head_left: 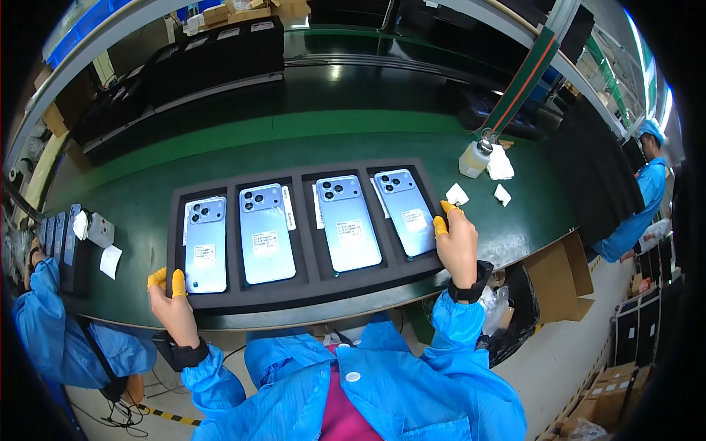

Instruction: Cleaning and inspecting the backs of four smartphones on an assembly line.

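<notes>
Four phones: four light-blue phones [305,224] lie face down, camera clusters toward the far edge, one in each recess of the tray.
Tray: black foam tray [309,285] rests on the green work surface [140,206], close to its near edge.
Left hand: left hand [170,303] sits at the tray's near left corner; its yellow-capped fingers [178,282] touch the tray edge beside the leftmost phone. Fingers are curled against the corner; whether they pinch it cannot be told.
Right hand: right hand [457,242] is on the tray's right edge, fingers bent over it just beside the rightmost phone; a firm clamp cannot be confirmed.
Wrists: a black wrist strap [471,287] on each, blue sleeves behind.
Surroundings: a pale squeeze bottle [473,159] and white wipes [500,165] lie beyond the tray, to the right.
Neighbours: blue-coated co-workers at the far left and far right.
</notes>
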Demonstrator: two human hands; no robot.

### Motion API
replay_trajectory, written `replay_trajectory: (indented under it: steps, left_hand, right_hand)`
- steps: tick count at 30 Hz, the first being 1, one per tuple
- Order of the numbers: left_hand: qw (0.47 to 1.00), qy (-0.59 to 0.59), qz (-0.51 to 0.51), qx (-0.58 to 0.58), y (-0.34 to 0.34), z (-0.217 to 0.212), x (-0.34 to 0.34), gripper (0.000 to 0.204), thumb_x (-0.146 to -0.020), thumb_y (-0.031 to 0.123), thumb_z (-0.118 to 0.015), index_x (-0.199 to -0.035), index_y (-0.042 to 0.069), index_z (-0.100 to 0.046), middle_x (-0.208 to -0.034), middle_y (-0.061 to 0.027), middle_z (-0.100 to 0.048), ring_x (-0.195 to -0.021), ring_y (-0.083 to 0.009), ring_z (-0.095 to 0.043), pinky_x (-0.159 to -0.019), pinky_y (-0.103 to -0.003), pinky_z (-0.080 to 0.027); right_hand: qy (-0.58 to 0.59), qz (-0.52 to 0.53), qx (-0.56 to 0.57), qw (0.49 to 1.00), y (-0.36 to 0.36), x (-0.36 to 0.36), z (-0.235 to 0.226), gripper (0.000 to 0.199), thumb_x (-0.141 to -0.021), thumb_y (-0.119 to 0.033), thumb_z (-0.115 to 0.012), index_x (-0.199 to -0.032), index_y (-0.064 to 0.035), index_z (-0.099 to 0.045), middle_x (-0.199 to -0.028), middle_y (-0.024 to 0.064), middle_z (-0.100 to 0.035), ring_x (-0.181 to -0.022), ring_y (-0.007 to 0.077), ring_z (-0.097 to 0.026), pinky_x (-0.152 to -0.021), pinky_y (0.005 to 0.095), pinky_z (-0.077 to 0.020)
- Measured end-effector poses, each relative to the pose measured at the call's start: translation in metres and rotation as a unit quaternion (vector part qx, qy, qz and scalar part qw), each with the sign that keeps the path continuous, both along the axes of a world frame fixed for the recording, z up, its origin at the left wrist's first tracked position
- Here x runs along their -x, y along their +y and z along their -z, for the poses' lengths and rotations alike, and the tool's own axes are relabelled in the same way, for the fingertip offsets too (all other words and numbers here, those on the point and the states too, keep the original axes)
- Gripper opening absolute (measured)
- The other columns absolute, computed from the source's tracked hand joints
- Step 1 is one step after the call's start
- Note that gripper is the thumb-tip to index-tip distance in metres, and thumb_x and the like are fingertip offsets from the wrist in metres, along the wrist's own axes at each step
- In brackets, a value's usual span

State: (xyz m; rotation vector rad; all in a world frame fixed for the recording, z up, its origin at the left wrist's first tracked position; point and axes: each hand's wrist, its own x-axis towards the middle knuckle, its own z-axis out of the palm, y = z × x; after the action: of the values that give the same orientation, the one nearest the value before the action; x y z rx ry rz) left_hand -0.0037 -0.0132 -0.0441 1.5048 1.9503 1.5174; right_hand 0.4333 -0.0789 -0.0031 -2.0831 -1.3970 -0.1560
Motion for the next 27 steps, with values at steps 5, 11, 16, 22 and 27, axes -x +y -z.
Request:
replay_trajectory:
  steps: [5, 11, 16, 22, 27]
  left_hand:
    - [0.979, -0.179, 0.057, -0.078, 0.009, 0.02, 0.0, 0.03, -0.089, 0.006, -0.063, -0.115, -0.006, -0.054, -0.117, -0.0131, -0.057, -0.105, -0.0189, -0.055, -0.093, -0.029, -0.042]
    - [0.971, -0.204, 0.081, -0.094, 0.01, 0.011, -0.007, 0.037, -0.089, 0.004, -0.063, -0.123, -0.005, -0.052, -0.125, -0.0108, -0.055, -0.113, -0.0201, -0.052, -0.099, -0.03, -0.04]
    - [0.97, -0.209, 0.071, -0.105, 0.007, 0.007, -0.011, 0.035, -0.089, 0.001, -0.06, -0.123, -0.005, -0.054, -0.124, -0.0124, -0.058, -0.109, -0.0192, -0.055, -0.096, -0.029, -0.042]
    - [0.973, -0.184, 0.086, -0.111, 0.013, 0.01, -0.02, 0.032, -0.089, 0.001, -0.06, -0.121, -0.005, -0.056, -0.12, -0.0114, -0.06, -0.108, -0.0183, -0.056, -0.096, -0.028, -0.041]
    - [0.965, -0.214, 0.106, -0.109, 0.007, 0.014, -0.008, 0.032, -0.092, 0.001, -0.056, -0.124, -0.003, -0.055, -0.118, -0.0104, -0.06, -0.102, -0.016, -0.057, -0.091, -0.027, -0.046]
  right_hand:
    - [0.02, 0.02, -0.016, 0.999, 0.003, 0.006, -0.004, 0.023, -0.085, -0.007, -0.057, -0.103, 0.007, -0.06, -0.106, 0.0252, -0.063, -0.093, 0.0417, -0.062, -0.08, 0.045, -0.049]
    - [0.033, 0.018, -0.029, 0.999, 0.007, 0.002, -0.002, 0.03, -0.085, -0.01, -0.06, -0.11, 0.0062, -0.061, -0.103, 0.0256, -0.064, -0.091, 0.041, -0.063, -0.08, 0.0441, -0.0488]
    - [0.057, 0.03, -0.028, 0.998, 0.012, 0.002, 0.003, 0.034, -0.086, -0.015, -0.061, -0.112, 0.0066, -0.059, -0.106, 0.0259, -0.064, -0.095, 0.0401, -0.062, -0.083, 0.0429, -0.0484]
    - [0.103, 0.032, -0.097, 0.989, 0.007, -0.005, 0.008, 0.038, -0.086, -0.012, -0.062, -0.119, 0.0055, -0.055, -0.112, 0.023, -0.059, -0.095, 0.0358, -0.062, -0.083, 0.0399, -0.0499]
    - [0.164, 0.0, -0.139, 0.977, 0.004, -0.007, 0.01, 0.031, -0.083, -0.002, -0.063, -0.112, 0.0043, -0.057, -0.115, 0.0193, -0.057, -0.1, 0.0303, -0.062, -0.085, 0.0368, -0.051]
